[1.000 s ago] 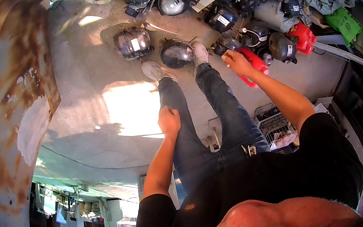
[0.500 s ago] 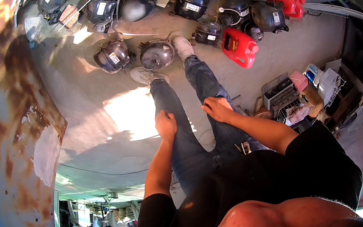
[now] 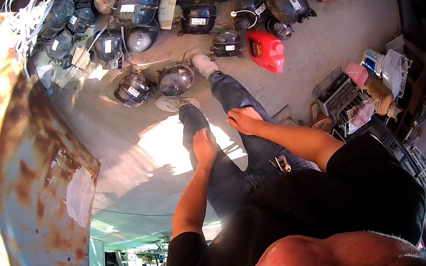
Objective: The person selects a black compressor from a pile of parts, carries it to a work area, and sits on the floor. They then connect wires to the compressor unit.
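Black rounded compressor (image 3: 176, 79) is on the floor (image 3: 114, 163), just beyond the left shoe (image 3: 179, 104) and beside the right shoe (image 3: 206, 65). Second dark compressor (image 3: 133, 88) sits just left of it. Shell looks like metal: expect heavy for its size, rigid, not fragile overall. Smooth dusty curve, so likely slippery (worse if there's oil on it, can't tell). Best hold: both hands low on opposite sides, under the base edge; keep load off any thin fittings, those would bend.

Left hand (image 3: 205, 147) rests on the left jeans leg, right hand (image 3: 244, 121) across the right one. No object visible in either. Fingers look loosely bent; how far open, can't tell for either hand.

Vs. a second ago: right hand was out by the red jug (image 3: 266, 51), now back on the leg, jug well apart from it. Left hand on the leg both times. View has swung, so white cable bundle (image 3: 29, 23) now shows at upper left.
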{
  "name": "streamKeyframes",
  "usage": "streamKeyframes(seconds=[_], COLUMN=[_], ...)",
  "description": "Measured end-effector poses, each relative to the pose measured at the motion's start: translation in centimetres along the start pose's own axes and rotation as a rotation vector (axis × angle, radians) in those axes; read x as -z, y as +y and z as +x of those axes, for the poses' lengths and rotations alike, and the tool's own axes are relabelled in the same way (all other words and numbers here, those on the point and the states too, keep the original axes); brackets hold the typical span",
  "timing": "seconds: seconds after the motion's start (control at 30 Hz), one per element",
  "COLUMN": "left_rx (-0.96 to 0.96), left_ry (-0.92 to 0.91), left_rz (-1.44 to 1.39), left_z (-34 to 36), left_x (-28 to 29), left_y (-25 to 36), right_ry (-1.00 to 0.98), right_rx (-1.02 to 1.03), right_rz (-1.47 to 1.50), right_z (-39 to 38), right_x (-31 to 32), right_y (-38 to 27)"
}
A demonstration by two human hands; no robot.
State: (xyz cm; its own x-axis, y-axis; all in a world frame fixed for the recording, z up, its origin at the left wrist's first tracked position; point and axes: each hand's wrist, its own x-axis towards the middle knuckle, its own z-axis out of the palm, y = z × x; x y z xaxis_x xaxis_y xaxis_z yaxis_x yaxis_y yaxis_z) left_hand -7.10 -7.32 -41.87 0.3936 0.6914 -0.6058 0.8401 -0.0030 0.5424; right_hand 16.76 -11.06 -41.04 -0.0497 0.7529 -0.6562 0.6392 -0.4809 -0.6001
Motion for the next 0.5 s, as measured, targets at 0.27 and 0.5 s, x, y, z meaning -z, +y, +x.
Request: streamKeyframes(seconds=[0.27,0.5], left_rx=[-0.448,-0.521], left_ry=[-0.125,-0.180], left_rz=[-0.127,-0.015], left_z=[1.2,-1.3], left_x=[-1.0,-5.0], left_y=[13.1,11.3], right_ry=[-0.072,-0.116], right_rx=[0.147,0.182], right_rz=[-0.199,-0.691], right_z=[-0.7,-4.4], right_x=[-7.8,-10.1], right_y=[6.5,6.0])
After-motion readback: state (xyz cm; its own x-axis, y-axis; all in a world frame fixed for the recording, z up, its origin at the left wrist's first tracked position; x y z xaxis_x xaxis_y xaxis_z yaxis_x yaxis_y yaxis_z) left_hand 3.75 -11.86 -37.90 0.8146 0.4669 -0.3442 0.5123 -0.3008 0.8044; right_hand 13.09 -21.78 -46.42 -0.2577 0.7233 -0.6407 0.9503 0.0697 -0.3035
